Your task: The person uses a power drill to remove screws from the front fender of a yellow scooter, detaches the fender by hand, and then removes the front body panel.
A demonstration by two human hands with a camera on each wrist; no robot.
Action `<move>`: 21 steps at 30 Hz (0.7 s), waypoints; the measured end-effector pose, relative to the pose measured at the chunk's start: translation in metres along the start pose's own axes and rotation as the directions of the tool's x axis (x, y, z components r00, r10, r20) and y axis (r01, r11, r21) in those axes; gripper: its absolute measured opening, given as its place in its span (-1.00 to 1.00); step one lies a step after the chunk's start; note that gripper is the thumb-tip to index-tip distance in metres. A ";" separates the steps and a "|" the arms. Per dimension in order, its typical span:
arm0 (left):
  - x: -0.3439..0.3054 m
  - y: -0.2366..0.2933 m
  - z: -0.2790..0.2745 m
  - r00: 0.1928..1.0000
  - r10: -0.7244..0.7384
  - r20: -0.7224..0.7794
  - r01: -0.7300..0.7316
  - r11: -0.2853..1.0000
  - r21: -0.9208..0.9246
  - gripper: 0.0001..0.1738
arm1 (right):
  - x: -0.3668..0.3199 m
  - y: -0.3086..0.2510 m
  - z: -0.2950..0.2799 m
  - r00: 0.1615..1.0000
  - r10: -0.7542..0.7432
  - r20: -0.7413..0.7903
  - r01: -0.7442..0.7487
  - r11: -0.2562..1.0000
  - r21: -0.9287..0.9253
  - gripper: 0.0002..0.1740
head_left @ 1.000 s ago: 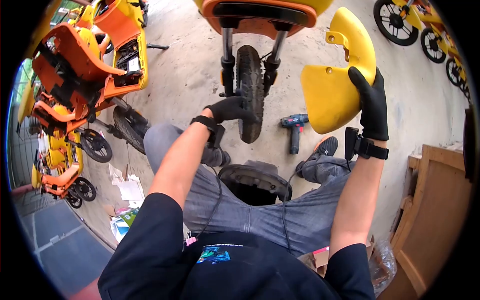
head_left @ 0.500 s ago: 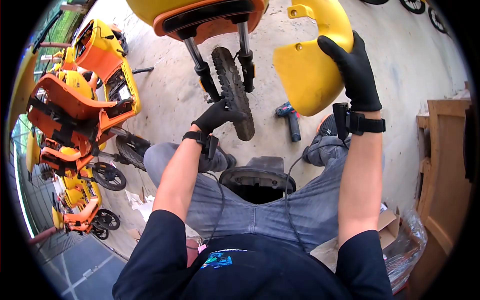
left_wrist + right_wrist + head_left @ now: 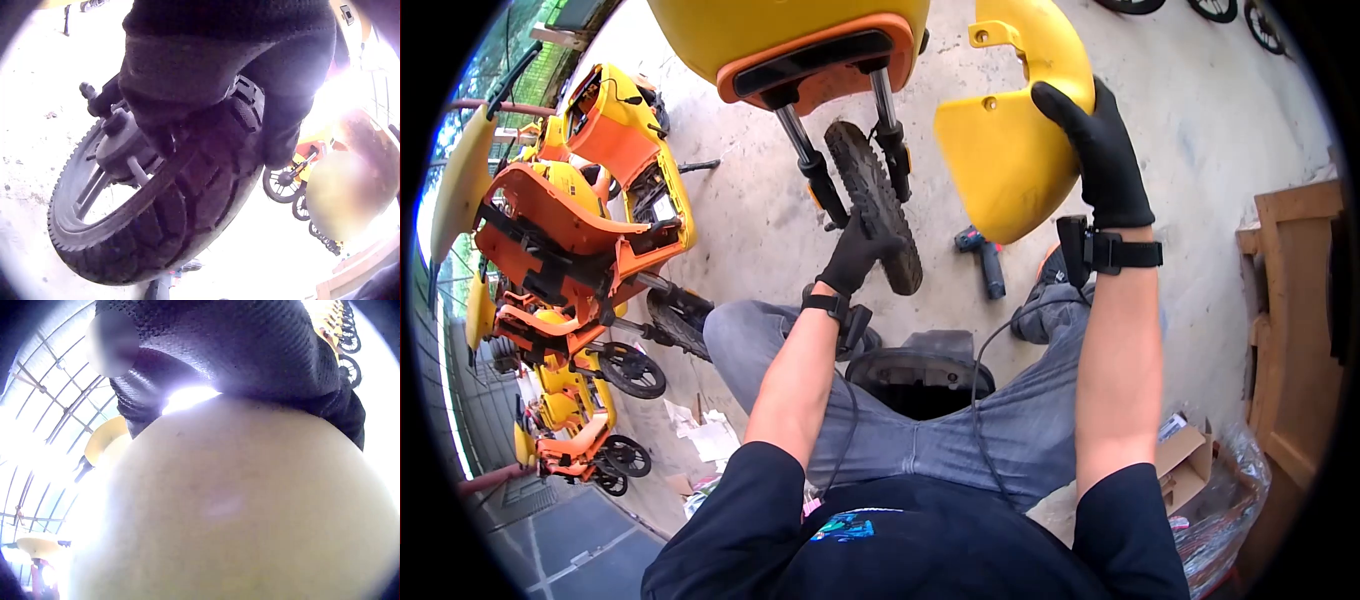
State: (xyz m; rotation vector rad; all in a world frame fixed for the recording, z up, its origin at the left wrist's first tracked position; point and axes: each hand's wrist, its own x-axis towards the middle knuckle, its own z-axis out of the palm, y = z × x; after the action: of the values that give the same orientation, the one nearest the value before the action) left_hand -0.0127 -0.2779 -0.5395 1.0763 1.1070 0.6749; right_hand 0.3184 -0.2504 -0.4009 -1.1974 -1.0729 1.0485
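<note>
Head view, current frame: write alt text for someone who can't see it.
A gloved left hand grips a scooter tyre while the gloved right hand holds a curved yellow panel. A drill lies on the floor; more yellow and orange scooters crowd the picture's left.

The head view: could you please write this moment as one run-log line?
left hand: grips tire | right hand: holds yellow panel, apart from tire | drill: on floor, untouched

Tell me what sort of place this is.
Likely a scooter repair or assembly area: several scooters stand at left, a drill lies on the floor, and the right hand holds a loose yellow panel.
</note>
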 end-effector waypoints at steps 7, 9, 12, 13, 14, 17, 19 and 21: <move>0.012 -0.007 0.006 0.996 -0.089 -0.019 0.085 0.986 -0.143 -0.20 | 0.005 -0.005 -0.014 0.974 0.185 0.127 -0.221 0.696 0.683 -0.41; 0.019 -0.014 0.018 0.975 0.066 -0.212 -0.060 0.998 0.032 -0.22 | 0.008 0.001 -0.018 0.978 0.174 0.117 -0.203 0.652 0.730 -0.40; 0.022 -0.021 0.038 0.903 0.138 -0.407 -0.066 0.980 0.185 -0.19 | 0.013 0.010 -0.017 0.979 0.194 0.066 -0.182 0.675 0.715 -0.42; 0.022 -0.025 0.040 0.826 0.169 -0.538 -0.021 0.963 0.269 -0.17 | 0.013 0.010 -0.016 0.979 0.188 0.083 -0.191 0.679 0.708 -0.42; 0.023 -0.028 0.037 0.829 0.160 -0.537 -0.011 0.963 0.270 -0.17 | 0.013 0.010 -0.014 0.977 0.199 0.080 -0.196 0.676 0.710 -0.42; 0.023 -0.024 0.021 0.900 0.255 -0.354 -0.134 0.934 0.330 -0.32 | 0.013 0.010 -0.010 0.985 0.165 0.043 -0.150 0.725 0.672 -0.40; 0.014 -0.008 0.007 0.942 0.141 -0.304 -0.050 0.956 0.288 -0.40 | 0.016 0.013 -0.013 0.989 0.131 0.066 -0.141 0.729 0.670 -0.36; 0.006 0.009 -0.011 0.985 0.041 -0.168 -0.001 0.972 0.233 -0.55 | 0.018 0.016 -0.014 0.996 0.070 0.061 -0.093 0.760 0.643 -0.31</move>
State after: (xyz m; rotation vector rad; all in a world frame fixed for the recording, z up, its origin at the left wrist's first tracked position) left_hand -0.0199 -0.2658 -0.5339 1.2481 1.3506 0.6763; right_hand 0.3347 -0.2343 -0.4160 -0.6596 -0.5884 1.3668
